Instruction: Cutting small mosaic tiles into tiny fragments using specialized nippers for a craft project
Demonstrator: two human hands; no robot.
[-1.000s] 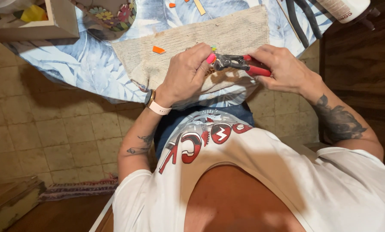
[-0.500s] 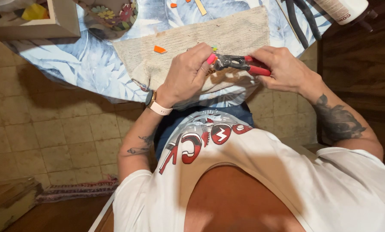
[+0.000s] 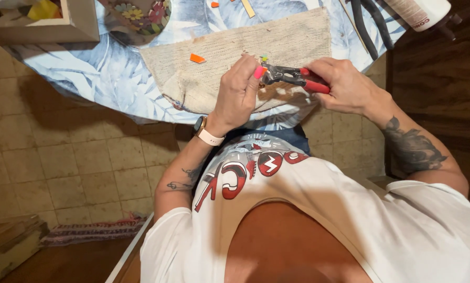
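My right hand (image 3: 345, 86) grips the red handles of a pair of nippers (image 3: 292, 77), jaws pointing left. My left hand (image 3: 238, 94), with a pale watch strap at the wrist, pinches a small orange piece (image 3: 263, 71) at the jaws. Both hands hover over a beige towel (image 3: 219, 57) spread on a table with a blue leaf-print cloth (image 3: 88, 73). A loose orange tile fragment (image 3: 197, 58) lies on the towel left of my left hand.
A wooden tray (image 3: 46, 26) holding yellow pieces sits at the top left beside a flowered mosaic object (image 3: 140, 13). Black-handled pliers (image 3: 369, 23) and a white bottle (image 3: 418, 10) lie at the top right. Tiled floor shows below the table; a dark wooden surface is at right.
Both hands stay together at the nippers' jaws with only slight shifts. The left fingers have adjusted their pinch on the small piece.
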